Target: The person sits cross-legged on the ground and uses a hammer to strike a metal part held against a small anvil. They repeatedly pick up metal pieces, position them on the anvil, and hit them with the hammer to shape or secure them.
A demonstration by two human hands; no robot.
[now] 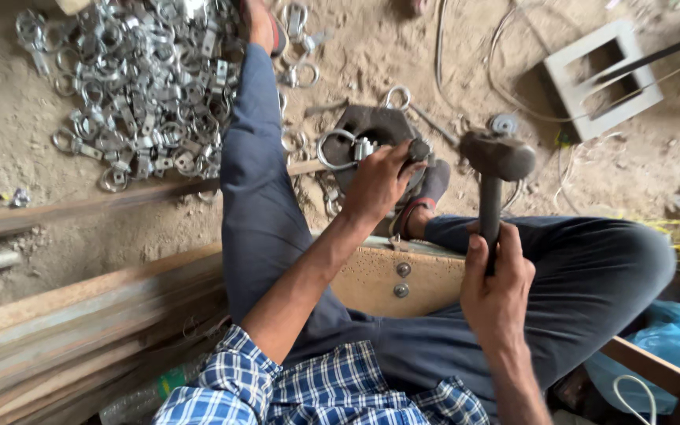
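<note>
Left hand (pixel 377 182) is center frame, fingers wrapped around a short dark punch tool (pixel 418 149), pressing it down on a metal ring w/ clip (pixel 345 149) that sits on a dark round iron block (pixel 373 124) on the dirt. Right hand (pixel 496 285) is lower right, fist clamped tight on the handle of a hammer (pixel 497 157), head raised just right of the block, not touching it. Big pile of shiny rings n clips (pixel 147 79) upper left. Metal bars (pixel 80 323) lower left, white frame (pixel 601 79) upper right.
</note>
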